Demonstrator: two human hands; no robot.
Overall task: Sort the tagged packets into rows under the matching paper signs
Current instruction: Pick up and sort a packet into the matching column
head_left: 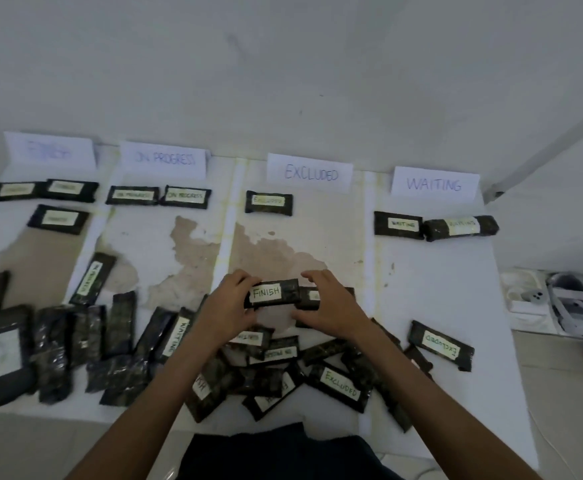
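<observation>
Four white paper signs stand along the far edge of a white-covered table (439,282) with worn brown patches. Under the leftmost sign (49,150), whose blue writing is blurred, lie three dark plastic-wrapped packets with pale tags (63,189), two in a row and one nearer. Under the ON PROGRESS sign (165,158) lie two tagged packets (132,195) side by side. Along the near edge a heap of unsorted dark packets (117,341) overlaps too much to count.

In the middle, raised above the heap, the left hand (227,306) grips the left end of one dark packet tagged FINISH (271,293). The right hand (331,306) arches curled fingers over its right end and over a second dark packet (312,296) just behind; which one it grasps cannot be told.

Under the EXCLUDED sign (311,173) lies one packet (268,201). Under the WAITING sign (433,184) lie two (399,223), touching. One packet tagged EXCLUDED (440,344) lies apart at the heap's right.
</observation>
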